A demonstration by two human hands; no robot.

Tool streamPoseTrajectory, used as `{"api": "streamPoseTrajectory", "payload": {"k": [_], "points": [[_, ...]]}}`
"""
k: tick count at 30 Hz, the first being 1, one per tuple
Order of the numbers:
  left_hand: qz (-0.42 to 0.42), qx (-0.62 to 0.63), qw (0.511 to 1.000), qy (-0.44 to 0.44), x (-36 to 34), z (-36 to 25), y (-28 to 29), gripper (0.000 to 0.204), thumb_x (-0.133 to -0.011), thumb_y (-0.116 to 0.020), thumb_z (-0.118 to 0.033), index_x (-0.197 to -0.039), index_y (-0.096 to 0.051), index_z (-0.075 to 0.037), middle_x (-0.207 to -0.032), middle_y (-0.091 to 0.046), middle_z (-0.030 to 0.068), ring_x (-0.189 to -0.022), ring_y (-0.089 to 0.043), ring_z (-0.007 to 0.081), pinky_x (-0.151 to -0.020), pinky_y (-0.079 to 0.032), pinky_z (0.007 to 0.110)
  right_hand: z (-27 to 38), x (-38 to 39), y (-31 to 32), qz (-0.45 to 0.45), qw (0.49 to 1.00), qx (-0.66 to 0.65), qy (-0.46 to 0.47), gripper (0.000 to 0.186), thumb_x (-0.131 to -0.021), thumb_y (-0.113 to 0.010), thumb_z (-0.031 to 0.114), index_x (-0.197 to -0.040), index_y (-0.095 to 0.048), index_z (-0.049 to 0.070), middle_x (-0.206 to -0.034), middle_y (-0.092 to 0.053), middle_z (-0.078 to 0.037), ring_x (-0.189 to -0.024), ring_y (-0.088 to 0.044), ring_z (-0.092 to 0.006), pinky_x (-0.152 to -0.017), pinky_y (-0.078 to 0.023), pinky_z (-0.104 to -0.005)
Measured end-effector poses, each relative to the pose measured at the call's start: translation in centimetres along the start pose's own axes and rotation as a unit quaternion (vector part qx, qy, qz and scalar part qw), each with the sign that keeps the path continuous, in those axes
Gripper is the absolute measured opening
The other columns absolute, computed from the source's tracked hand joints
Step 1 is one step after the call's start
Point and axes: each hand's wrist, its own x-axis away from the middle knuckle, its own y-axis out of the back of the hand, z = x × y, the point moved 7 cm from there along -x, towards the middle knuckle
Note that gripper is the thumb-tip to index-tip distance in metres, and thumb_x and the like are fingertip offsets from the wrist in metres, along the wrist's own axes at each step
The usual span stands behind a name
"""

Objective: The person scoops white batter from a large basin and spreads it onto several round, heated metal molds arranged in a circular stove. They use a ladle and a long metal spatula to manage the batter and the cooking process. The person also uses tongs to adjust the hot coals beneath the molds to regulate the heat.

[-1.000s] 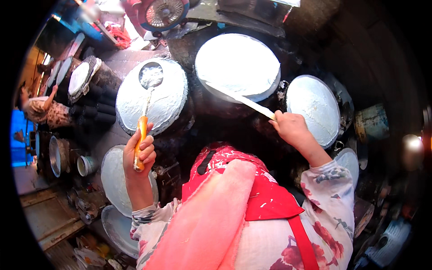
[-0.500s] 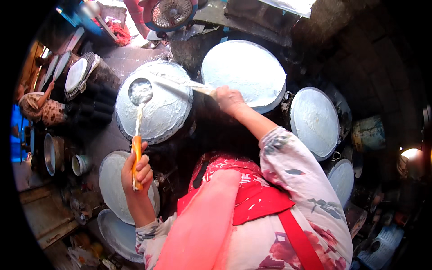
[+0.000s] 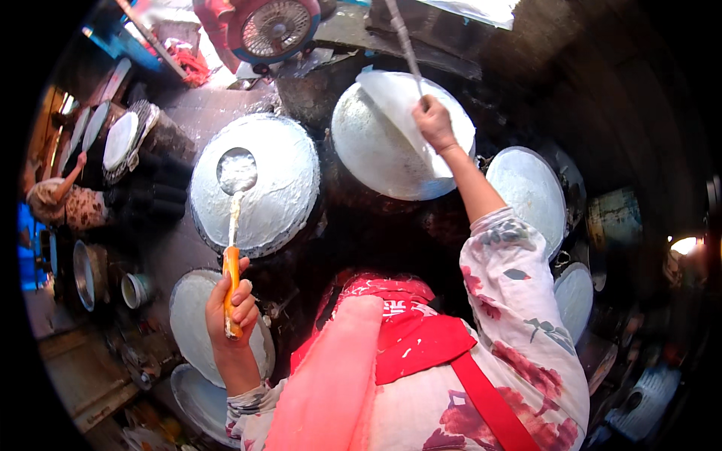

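My left hand (image 3: pixel 239 319) is closed around the orange handle of a ladle (image 3: pixel 232 259). The ladle's round bowl, with white batter in it, is over a round pan (image 3: pixel 280 204) coated in white batter. My right hand (image 3: pixel 435 124) grips a long thin stick (image 3: pixel 407 46) above the round pan (image 3: pixel 357 158) to its right. Beside this hand, a thin white sheet (image 3: pixel 398 105) is partly peeled up and folded over across that pan. The pan's greyish surface shows on the left. Whether my fingers also pinch the sheet is hidden.
More white-coated round pans stand to the right (image 3: pixel 526 192) and lower left (image 3: pixel 214 319). A fan (image 3: pixel 277 28) is at the back. A white bucket (image 3: pixel 135 290) is at the left, and another person (image 3: pixel 64 192) is far left beside round pale discs.
My right hand has moved up and right from between the two pans, and the stick now points away from me. The white sheet on the right pan has been partly lifted. The ladle stays nearly in place.
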Motion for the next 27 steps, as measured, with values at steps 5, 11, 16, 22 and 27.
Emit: {"api": "streamPoseTrajectory", "payload": {"k": [5,11,16,22,27], "points": [[0.02,-0.035,0.998,0.051,-2.1,0.5,-1.7,0.04,-0.099,-0.033,-0.024,-0.13,-0.038,0.001,-0.064,-0.042,0.0026,-0.038,-0.041,0.0089,-0.036,-0.036,0.022,0.2,0.2,13.5,-0.217,0.972,-0.081,0.038,0.016,-0.085,-0.056,0.015,-0.075,-0.054,0.003,-0.064,-0.052,-0.004,-0.062,-0.047,-0.0112,-0.06,-0.042,-0.0283],[0.086,-0.081,0.983,0.138,-4.3,3.6,-5.4,0.042,-0.099,-0.032,-0.024,-0.133,-0.033,0.0,-0.064,-0.041,0.0021,-0.039,-0.039,0.0091,-0.036,-0.037,0.023,2.7,12.8,34.1,-0.442,0.882,-0.165,0.002,0.021,-0.08,-0.061,0.021,-0.089,-0.055,0.002,-0.077,-0.053,-0.001,-0.07,-0.047,-0.0087,-0.066,-0.042,-0.0247],[0.163,-0.101,0.956,0.222,2.8,4.5,-8.0,0.047,-0.1,-0.029,-0.024,-0.138,-0.026,0.002,-0.066,-0.038,0.0013,-0.04,-0.037,0.0097,-0.037,-0.032,0.023,11.5,31.8,46.0,-0.578,0.8,-0.147,0.062,0.03,-0.081,-0.064,0.024,-0.099,-0.054,0.002,-0.083,-0.054,-0.001,-0.076,-0.049,-0.0122,-0.072,-0.042,-0.0298],[0.22,-0.155,0.909,0.317,6.7,10.1,-12.3,0.047,-0.1,-0.029,-0.024,-0.138,-0.025,0.003,-0.066,-0.038,0.0012,-0.041,-0.037,0.0097,-0.038,-0.032,0.024,23.0,61.6,54.0,-0.758,0.649,-0.068,-0.006,0.026,-0.077,-0.064,0.022,-0.096,-0.063,0.005,-0.088,-0.059,-0.003,-0.086,-0.053,-0.0158,-0.079,-0.042,-0.0315],[0.227,-0.186,0.87,0.396,7.1,18.1,-14.7,0.047,-0.1,-0.03,-0.024,-0.138,-0.025,0.003,-0.066,-0.038,0.0011,-0.041,-0.037,0.0097,-0.039,-0.032,0.024,22.1,88.6,50.1,-0.907,0.414,-0.057,-0.053,0.044,-0.078,-0.059,0.018,-0.113,-0.052,-0.007,-0.111,-0.058,-0.013,-0.099,-0.057,-0.026,-0.085,-0.046,-0.0367]]}}
